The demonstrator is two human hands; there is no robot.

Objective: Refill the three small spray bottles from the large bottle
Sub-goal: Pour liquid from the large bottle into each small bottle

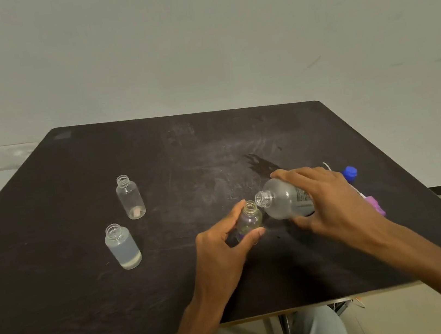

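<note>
Pour step: your right hand point(330, 202) grips the tilted large bottle point(284, 200); left hand point(224, 240) holds a small bottle point(250, 218) (mouths near). Next, tip slowly, keeping mouths aligned.

Left hand point(223, 248) comes up from the bottom with the forearm angled a bit to the right, thumb and fingers curled round a small spray bottle point(249, 221) and pinching it at the sides, so it stands just above the knuckles. Right hand point(330, 202) reaches in from the lower right corner, forearm stretched long, palm down, fingers wrapped over the large bottle point(284, 200), whose tipped neck pokes out past the fingertips toward the left hand.
</note>
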